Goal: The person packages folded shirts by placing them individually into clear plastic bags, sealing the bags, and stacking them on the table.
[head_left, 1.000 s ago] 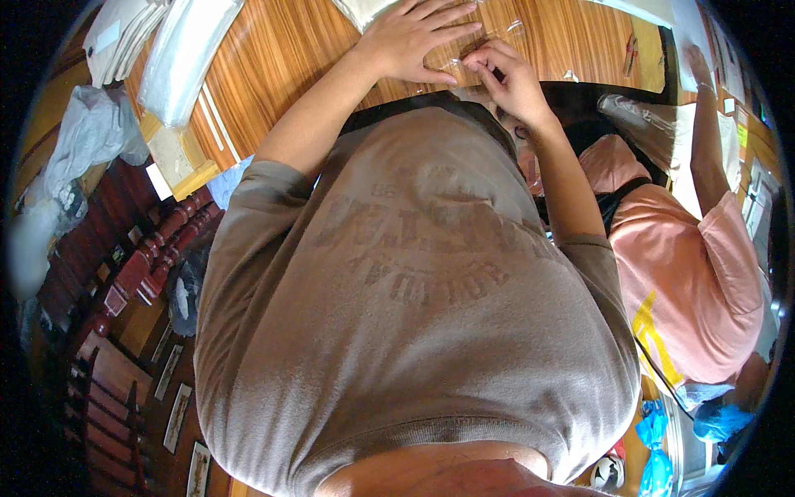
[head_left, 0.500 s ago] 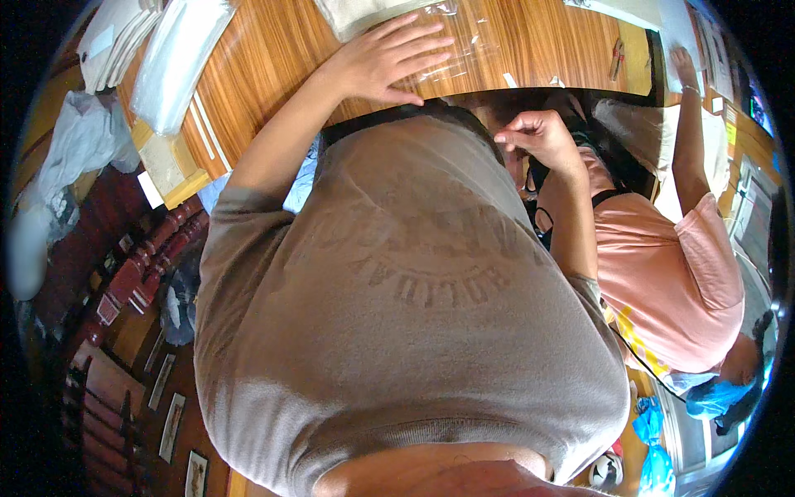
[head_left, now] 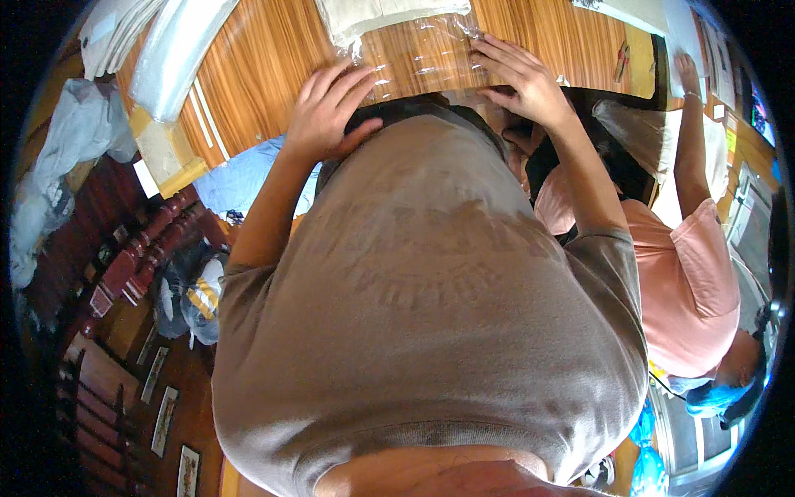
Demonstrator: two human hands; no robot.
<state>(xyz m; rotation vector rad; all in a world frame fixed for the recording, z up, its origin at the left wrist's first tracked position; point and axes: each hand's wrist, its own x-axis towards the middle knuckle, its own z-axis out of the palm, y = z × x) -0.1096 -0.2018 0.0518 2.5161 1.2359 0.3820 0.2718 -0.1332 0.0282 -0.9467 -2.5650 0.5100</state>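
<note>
A clear plastic bag [head_left: 414, 62] lies flat on the wood-grain table, its near end close to the table's front edge. At its far end is a folded cream cloth [head_left: 389, 12], cut off by the top of the picture. My left hand [head_left: 327, 112] rests at the bag's near left corner, fingers apart and thumb toward me. Over the bag's right edge, my right hand [head_left: 526, 83] has its fingers stretched out on the plastic. Neither hand grips anything.
On the left are a stack of clear plastic sleeves [head_left: 178, 62], folded pale cloths [head_left: 116, 37] and two thin white strips [head_left: 209, 124]. Red-handled pliers or snips [head_left: 621, 60] lie at the right. A co-worker in a pink shirt [head_left: 687, 273] sits close on my right.
My left hand has drawn back and left to the bag's near left corner. My right hand has come up from beside my lap, uncurling from a pinch, onto the bag's right side.
</note>
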